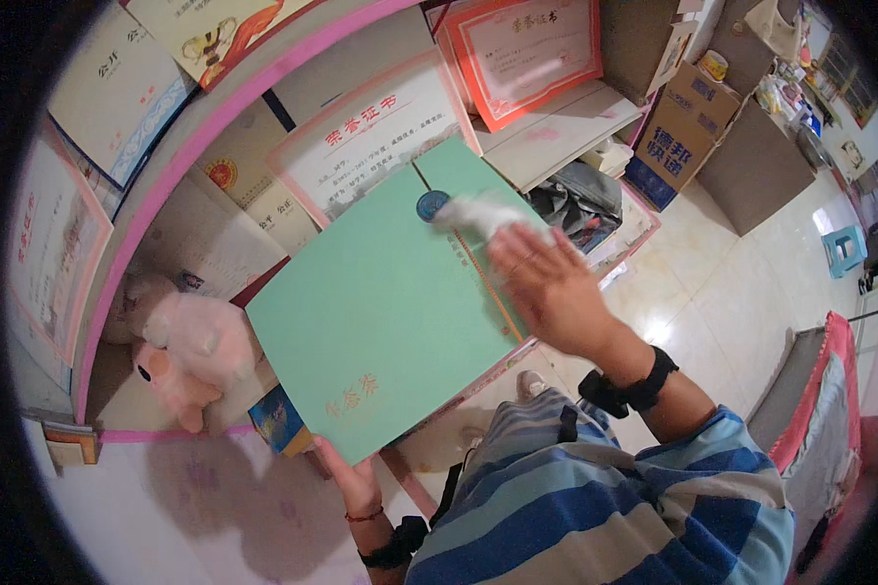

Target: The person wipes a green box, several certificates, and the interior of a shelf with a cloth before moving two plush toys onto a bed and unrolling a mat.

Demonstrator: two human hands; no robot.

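Observation:
A large mint-green flat box [361, 302] is tilted in front of me, with a dark blue round seal, an orange cord-like stripe and gold lettering on its face. My left hand [353, 480] grips its lower edge; the thumb shows at the near corner and the other fingers are hidden underneath. Over the right part of the box, my right hand [554, 292] has a white cloth [493, 216] under its fingers, lying near the seal. Motion blurs the cloth, and whether it is fabric or tissue I cannot tell.
Certificates [371, 136] stand along a pink-edged shelf [137, 205] behind the box. Left of it sits a pink plush toy [205, 341], with a blue booklet [279, 421] by the box's corner. A dark bag [580, 200], a cardboard carton [683, 132] and a blue stool [844, 251] are farther right.

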